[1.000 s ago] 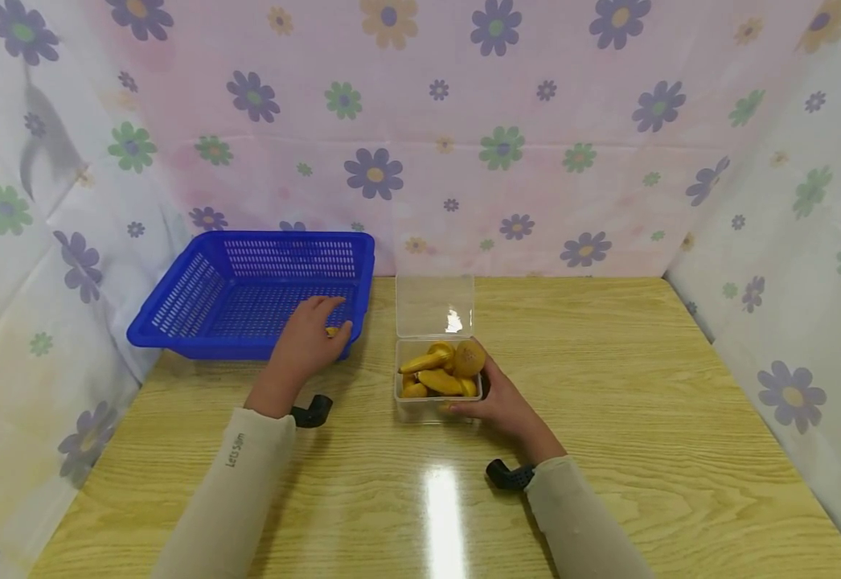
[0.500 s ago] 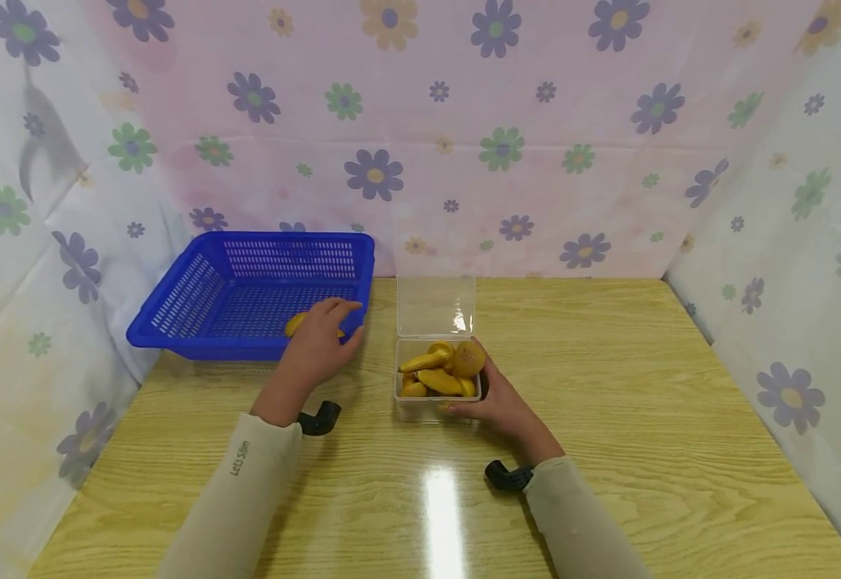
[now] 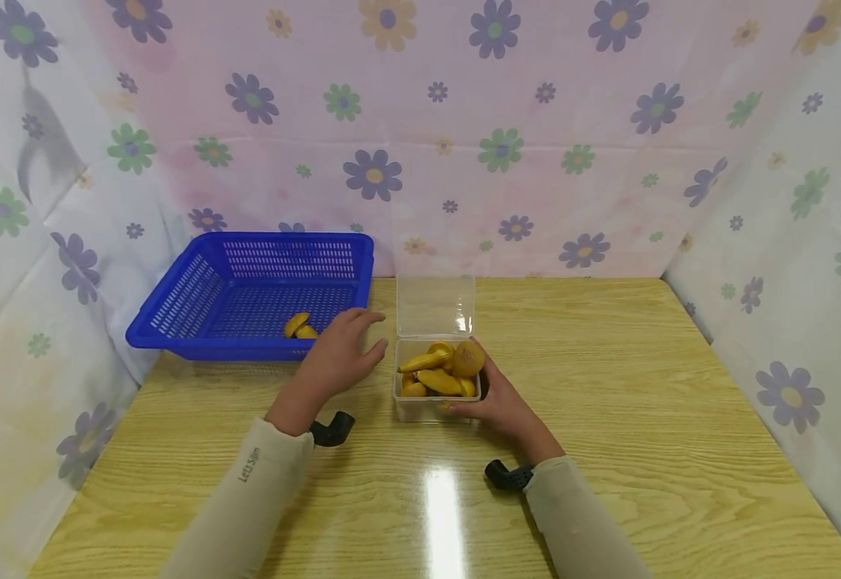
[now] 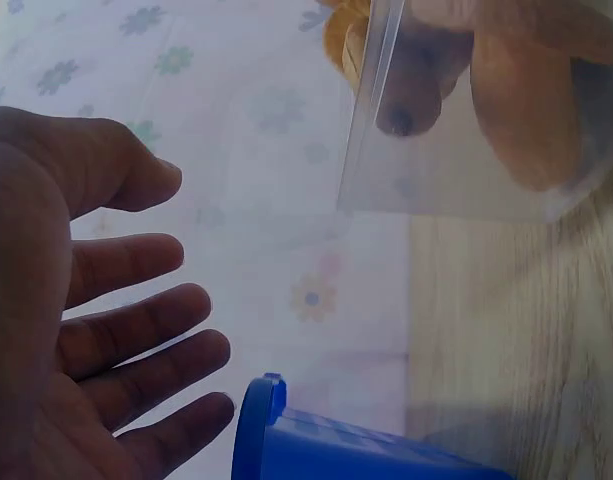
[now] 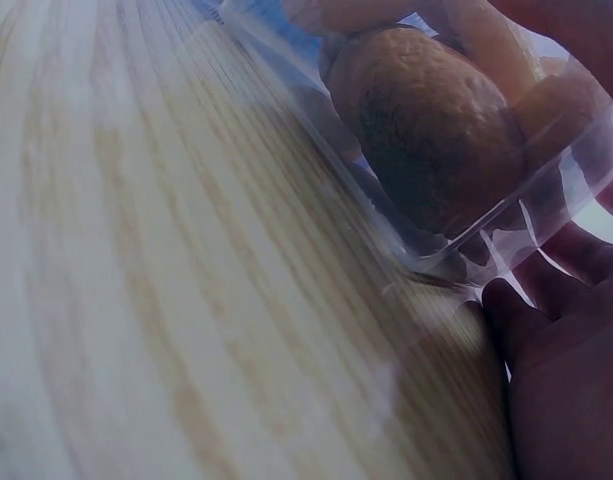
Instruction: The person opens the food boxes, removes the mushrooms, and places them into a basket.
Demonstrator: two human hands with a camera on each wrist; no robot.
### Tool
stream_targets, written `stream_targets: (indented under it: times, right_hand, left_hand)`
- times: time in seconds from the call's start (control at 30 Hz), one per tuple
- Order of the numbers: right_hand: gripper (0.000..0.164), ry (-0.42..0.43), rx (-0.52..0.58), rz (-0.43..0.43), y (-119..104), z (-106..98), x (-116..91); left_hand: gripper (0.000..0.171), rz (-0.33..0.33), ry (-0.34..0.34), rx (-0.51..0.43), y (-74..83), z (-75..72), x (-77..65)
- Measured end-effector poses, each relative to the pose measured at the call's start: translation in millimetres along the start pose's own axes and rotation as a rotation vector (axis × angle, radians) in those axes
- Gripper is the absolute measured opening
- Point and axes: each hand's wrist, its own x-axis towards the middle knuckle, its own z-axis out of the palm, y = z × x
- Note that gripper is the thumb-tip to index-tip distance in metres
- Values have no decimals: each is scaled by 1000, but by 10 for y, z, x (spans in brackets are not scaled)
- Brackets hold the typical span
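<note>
My left hand [image 3: 341, 350] is held over the basket's near right corner with thumb and fingers apart. Nothing lies in its palm in the left wrist view. A clear plastic box [image 3: 420, 412] stands on the table to its right, its lid [image 3: 435, 304] raised at the back. Inside are several yellow pieces, some like small bananas [image 3: 438, 382], and a round brown fruit [image 3: 469, 359] like a kiwi. My right hand [image 3: 503, 406] grips the box's right side, thumb at the front and fingers around the side. Yellow pieces [image 3: 297, 324] lie in the blue basket [image 3: 207, 342].
The basket stands at the back left of the wooden table [image 3: 609, 386], a short gap from the box. A flowered cloth [image 3: 449, 185] hangs behind and at both sides. Black wrist mounts [image 3: 334, 430] stick out below the hands.
My left hand has moved right and slightly toward me, from inside the basket to its near right corner, uncovering the yellow pieces there. The right hand and the box have stayed put.
</note>
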Motion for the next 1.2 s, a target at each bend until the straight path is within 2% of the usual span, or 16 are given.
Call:
stream_targets:
  times: [0.27,0.5,0.73,0.97,1.2]
  right_hand:
    - [117,8,-8,39,-18,6,-5]
    - [114,4,-10,15,3,6,3]
    - [114,19,-35,-1,18,-5,6]
    - [111,9,-34,-4,20,-8,4]
    - [111,-2,-20,5,24,-12,13]
  left_hand:
    - [45,52,-10,-30,70,72,-10]
    - [45,85,-29,-7,158,120,0]
    - [47,95,-79,-8,204,193,11]
    - [46,139,-85,-3,237,255,39]
    - [40,133,-133,41,319,300,62]
